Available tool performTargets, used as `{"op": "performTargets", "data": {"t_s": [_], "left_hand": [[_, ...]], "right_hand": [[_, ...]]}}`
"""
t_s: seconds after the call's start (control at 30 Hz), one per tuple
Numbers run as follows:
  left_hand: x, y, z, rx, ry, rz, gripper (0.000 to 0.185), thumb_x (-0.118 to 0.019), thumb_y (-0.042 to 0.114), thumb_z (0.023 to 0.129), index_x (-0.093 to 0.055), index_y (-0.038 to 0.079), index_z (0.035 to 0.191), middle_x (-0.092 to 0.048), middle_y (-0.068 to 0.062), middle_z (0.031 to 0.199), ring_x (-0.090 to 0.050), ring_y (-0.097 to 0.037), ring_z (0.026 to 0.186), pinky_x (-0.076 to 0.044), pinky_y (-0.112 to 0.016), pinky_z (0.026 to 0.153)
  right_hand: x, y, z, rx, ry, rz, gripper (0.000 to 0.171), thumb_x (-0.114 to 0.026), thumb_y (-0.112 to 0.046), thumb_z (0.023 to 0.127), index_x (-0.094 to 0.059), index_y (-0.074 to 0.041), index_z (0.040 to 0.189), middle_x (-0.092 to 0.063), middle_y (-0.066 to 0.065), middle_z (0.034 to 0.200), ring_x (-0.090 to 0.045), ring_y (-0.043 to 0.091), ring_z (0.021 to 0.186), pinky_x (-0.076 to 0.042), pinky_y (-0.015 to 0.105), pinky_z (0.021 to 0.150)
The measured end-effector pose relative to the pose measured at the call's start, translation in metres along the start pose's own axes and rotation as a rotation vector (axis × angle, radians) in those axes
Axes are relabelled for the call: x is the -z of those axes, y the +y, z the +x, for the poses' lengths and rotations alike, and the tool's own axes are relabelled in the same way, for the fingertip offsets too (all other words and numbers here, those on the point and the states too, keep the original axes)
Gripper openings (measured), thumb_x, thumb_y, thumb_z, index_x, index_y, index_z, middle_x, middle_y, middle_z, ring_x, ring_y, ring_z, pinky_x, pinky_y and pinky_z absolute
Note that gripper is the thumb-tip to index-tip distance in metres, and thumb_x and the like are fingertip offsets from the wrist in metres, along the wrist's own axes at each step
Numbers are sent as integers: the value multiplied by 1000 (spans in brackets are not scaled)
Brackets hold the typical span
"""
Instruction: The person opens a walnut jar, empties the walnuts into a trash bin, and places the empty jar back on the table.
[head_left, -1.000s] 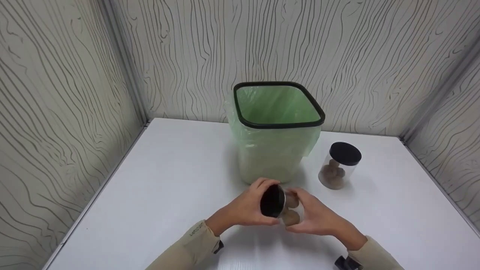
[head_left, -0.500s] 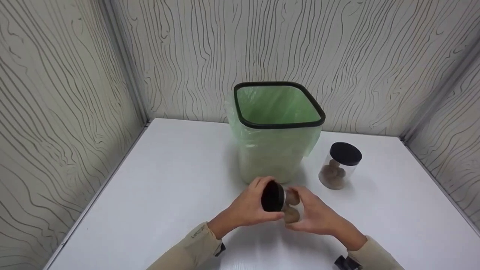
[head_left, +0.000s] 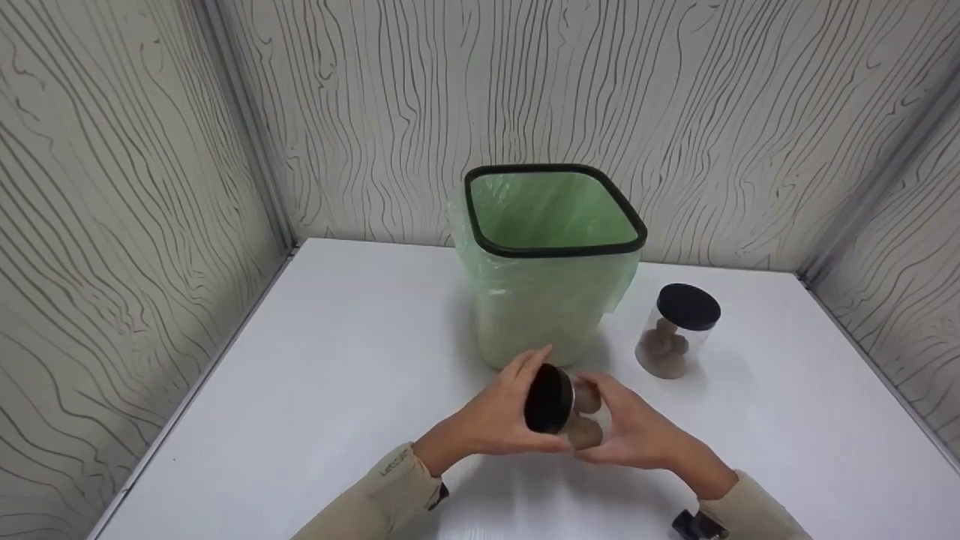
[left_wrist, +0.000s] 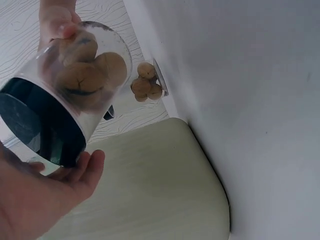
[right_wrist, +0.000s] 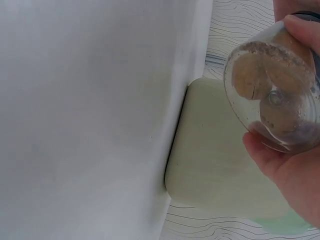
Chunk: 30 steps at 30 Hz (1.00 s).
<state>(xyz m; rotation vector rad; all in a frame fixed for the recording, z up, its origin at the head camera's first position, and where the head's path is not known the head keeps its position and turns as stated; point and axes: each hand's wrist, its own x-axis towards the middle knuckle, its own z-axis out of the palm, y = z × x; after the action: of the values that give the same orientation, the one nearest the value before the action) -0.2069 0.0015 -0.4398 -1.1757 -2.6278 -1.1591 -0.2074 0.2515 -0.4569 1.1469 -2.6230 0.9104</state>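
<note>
- Since a second ago, the left hand point(head_left: 499, 416) has turned slightly on the lid point(head_left: 548, 400), forefinger now raised; head view shows the right hand point(head_left: 637, 435) cupping the jar point(head_left: 581, 416), tipped sideways above the table point(head_left: 337, 375), before the bin point(head_left: 551, 300).
- Left wrist alone shows fingers point(left_wrist: 85, 170) curled under the lid point(left_wrist: 42, 132), and a second jar point(left_wrist: 147, 87).
- Right wrist alone shows the jar's base point(right_wrist: 272, 107), thumb and fingers gripping, nuts point(right_wrist: 255, 75) inside.

The white table point(head_left: 337, 375) bears a bin point(head_left: 551, 300) (green-lined) and a black-lidded jar point(head_left: 675, 330).
</note>
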Motion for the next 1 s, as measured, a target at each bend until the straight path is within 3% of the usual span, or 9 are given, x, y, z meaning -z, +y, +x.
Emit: {"op": "performTargets", "data": {"t_s": [0.1,0.17,0.23,0.33,0.77,1.0], "left_hand": [[3,-3,0,-152,-39,38,111,-79,51,70,-9,28,152,-13,-2,154,-31,-17,133,-39,-34,100],[5,-5,1,-245,-48,87,107,-81,45,70,-14,27,152,-14,-3,153,-29,-18,134,-38,-31,100],[5,-6,1,-303,-45,134,101,-81,41,71,-21,25,151,-19,-5,151,-31,-18,133,-38,-28,99],[5,-7,1,-338,-31,176,91,-81,40,72,-31,23,147,-29,-6,145,-34,-17,129,-38,-25,98],[4,-7,1,-259,26,130,81,-77,46,73,-39,22,141,-36,-4,135,-39,-15,119,-42,-24,91],[3,-7,0,-180,76,88,80,-76,49,74,-39,20,140,-38,-2,131,-43,-14,115,-43,-27,92]], "right_hand": [[2,1,-1,0,-39,20,86,-84,-40,68,-41,-5,134,-50,-5,125,-52,11,107,-45,31,90],[3,0,-1,3,-68,41,87,-84,-39,69,-38,-9,137,-49,-4,127,-51,12,109,-44,31,91],[3,0,-2,6,-83,54,87,-84,-38,69,-37,-13,138,-49,-4,128,-51,12,110,-43,30,92],[3,0,-2,7,-88,54,86,-84,-38,68,-38,-15,137,-49,-5,128,-51,11,110,-43,30,92],[1,-2,-1,29,-25,23,84,-84,-38,68,-40,-12,135,-50,-4,126,-52,11,108,-44,28,90],[0,-3,-1,10,10,-7,83,-84,-40,67,-43,-7,131,-50,-6,122,-52,10,105,-46,31,87]]}}
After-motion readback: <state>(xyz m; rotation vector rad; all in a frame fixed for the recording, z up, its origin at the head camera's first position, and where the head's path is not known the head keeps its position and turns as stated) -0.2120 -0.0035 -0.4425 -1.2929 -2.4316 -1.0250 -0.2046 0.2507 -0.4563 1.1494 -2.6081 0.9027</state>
